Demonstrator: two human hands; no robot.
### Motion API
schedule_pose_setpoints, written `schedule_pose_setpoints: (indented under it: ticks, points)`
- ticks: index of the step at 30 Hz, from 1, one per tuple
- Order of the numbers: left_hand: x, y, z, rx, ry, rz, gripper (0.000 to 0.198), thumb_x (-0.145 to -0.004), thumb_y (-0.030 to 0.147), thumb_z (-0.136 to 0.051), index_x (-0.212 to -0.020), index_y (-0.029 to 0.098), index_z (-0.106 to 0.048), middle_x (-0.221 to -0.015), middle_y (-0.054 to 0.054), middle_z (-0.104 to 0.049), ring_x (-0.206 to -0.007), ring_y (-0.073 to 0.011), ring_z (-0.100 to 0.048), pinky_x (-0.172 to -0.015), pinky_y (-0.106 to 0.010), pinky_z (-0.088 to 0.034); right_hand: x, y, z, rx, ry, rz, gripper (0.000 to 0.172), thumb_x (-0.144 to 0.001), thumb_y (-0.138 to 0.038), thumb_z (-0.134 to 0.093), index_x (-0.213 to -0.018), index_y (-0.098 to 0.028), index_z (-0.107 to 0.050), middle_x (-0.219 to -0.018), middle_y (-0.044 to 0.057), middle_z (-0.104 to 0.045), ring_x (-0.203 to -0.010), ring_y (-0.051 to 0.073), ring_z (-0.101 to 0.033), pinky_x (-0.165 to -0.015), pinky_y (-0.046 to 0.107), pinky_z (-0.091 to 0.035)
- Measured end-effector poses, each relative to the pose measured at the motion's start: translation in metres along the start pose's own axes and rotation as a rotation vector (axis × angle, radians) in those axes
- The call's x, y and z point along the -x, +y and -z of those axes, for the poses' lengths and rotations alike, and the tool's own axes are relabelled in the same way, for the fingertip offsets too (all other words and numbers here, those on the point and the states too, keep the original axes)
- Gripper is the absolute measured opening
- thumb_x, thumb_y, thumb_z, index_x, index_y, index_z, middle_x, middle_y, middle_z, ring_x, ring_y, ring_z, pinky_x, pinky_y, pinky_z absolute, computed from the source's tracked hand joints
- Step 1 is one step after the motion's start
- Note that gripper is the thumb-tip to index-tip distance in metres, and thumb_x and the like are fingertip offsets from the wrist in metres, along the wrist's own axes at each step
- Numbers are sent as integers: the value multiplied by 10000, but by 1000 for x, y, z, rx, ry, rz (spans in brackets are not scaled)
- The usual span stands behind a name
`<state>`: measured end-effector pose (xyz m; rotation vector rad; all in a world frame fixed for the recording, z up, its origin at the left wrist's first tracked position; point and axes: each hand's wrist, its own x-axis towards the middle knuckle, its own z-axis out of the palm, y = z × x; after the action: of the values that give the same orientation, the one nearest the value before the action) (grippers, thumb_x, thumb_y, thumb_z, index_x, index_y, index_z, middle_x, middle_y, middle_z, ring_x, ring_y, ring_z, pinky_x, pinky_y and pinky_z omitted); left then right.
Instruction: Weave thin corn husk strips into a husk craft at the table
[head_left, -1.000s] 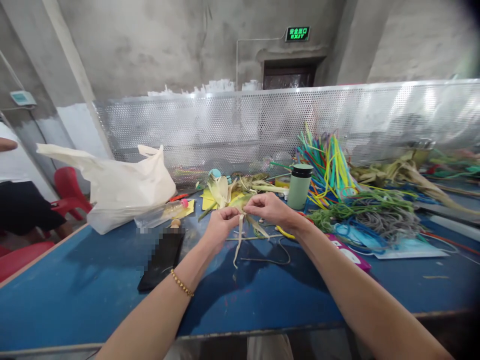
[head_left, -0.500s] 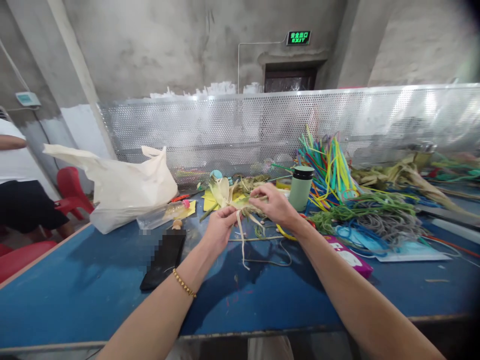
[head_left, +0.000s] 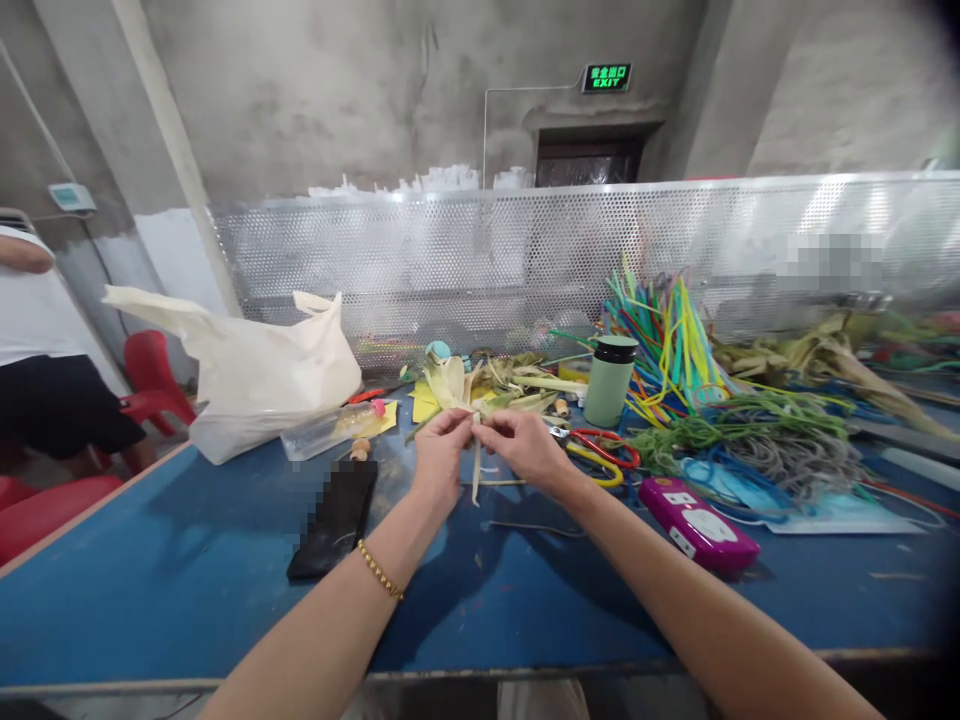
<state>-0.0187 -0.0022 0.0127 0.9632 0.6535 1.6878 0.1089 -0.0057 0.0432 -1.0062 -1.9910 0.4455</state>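
My left hand and my right hand meet over the middle of the blue table, fingertips almost touching. Both are closed in a pinch on a pale corn husk strip, whose loose end hangs down between them. Just behind the fingers, wide cream-and-green corn husks fan upward; whether they join the strip is hidden by my fingers. To the right of my right hand lie scissors with red and yellow handles. More dried husks are heaped behind.
A green flask stands right of the husks, before bundled coloured strips. Green and grey cords and a purple box lie right. Left are a white bag, plastic bottle and black phone-like object. A person stands far left.
My right hand has come down and left from above the husks to meet my left hand at the strip. The scissors now show more fully. The view has shifted slightly.
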Motion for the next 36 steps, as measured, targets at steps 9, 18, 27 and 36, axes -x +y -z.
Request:
schedule_pose_setpoints:
  ticks: [9,18,27,36]
  points:
    - [2,2,-3,52,-58,22,181,-573,204,-776,-697,143,-660,-674,2,-637,-629,-102,-541,-655,-240,-428,4,0,-1,-395,-126,-130,347,-850,-427,-565,-627,-161,-566,-566,-7,-557,-548,115,-509,-548,234,-402]
    - [1,4,-1,12,-54,21,213,-594,253,-788,-718,140,-656,-672,-4,-648,-600,-103,-554,-605,-237,-422,8,3,9,-467,-245,-195,366,-814,-499,-625,-767,-138,-656,-708,49,-679,-579,133,-623,-584,259,-495]
    - [-2,4,-1,59,-31,36,198,-564,212,-802,-689,136,-668,-662,-1,-660,-610,-98,-569,-622,-228,-410,13,12,8,327,219,341,140,-919,-201,-511,-982,-181,-634,-889,74,-654,-788,185,-608,-722,303,-485]
    - [1,4,0,139,-47,107,277,-483,205,-842,-678,138,-658,-643,7,-642,-606,-98,-551,-627,-231,-397,14,16,10,715,123,744,176,-937,-192,-508,-1080,-214,-610,-1045,97,-621,-900,218,-550,-797,367,-461]
